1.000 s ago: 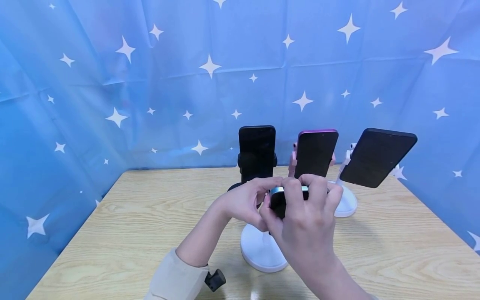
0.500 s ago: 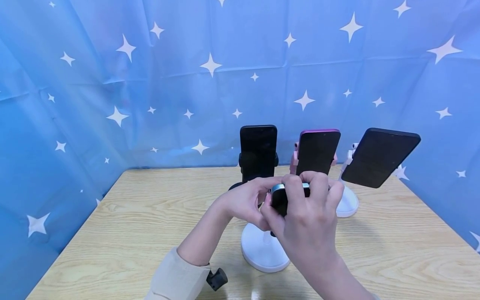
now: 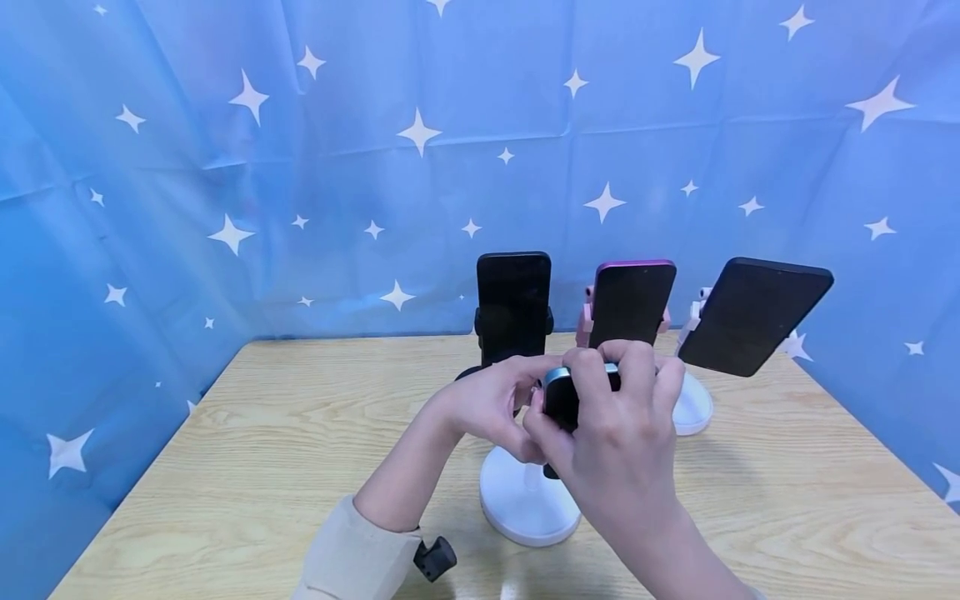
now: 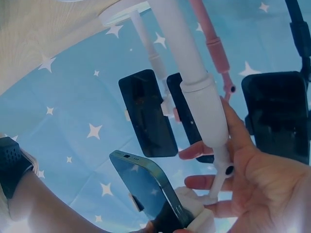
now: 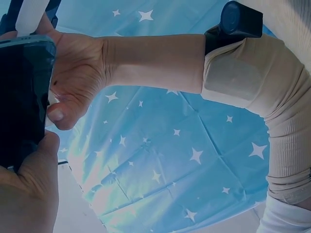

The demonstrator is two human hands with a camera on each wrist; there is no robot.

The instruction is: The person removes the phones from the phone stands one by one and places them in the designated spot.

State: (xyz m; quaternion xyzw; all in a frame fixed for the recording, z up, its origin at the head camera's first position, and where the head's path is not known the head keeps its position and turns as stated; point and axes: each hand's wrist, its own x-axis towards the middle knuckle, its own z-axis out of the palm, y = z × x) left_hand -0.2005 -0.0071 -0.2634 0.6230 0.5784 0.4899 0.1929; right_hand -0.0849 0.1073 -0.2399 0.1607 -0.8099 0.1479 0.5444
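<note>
In the head view, the right hand [image 3: 618,437] grips a dark-screened phone [image 3: 558,402] with a blue-green edge, its fingers bent over the top. The phone leans in the clamp of a white phone stand, whose round base [image 3: 525,500] rests on the table below. My left hand [image 3: 487,408] is behind and left of the phone. From the left wrist view, the left fingers curl around the stand's upper neck [image 4: 206,114] and jointed head, just beside the phone [image 4: 146,187]. The right fingertips are mostly hidden there. The right wrist view shows the thumb along the phone's edge.
Behind the hands stand a black phone [image 3: 513,304], a pink-edged phone [image 3: 632,304] in a pink holder, and a tilted black phone [image 3: 757,317] on a white stand. A wooden table [image 3: 300,442] lies below. A starry blue curtain [image 3: 337,183] hangs behind.
The right hand and the phone's top edge have shifted slightly up and right. The left hand keeps nearly the same place at the stand.
</note>
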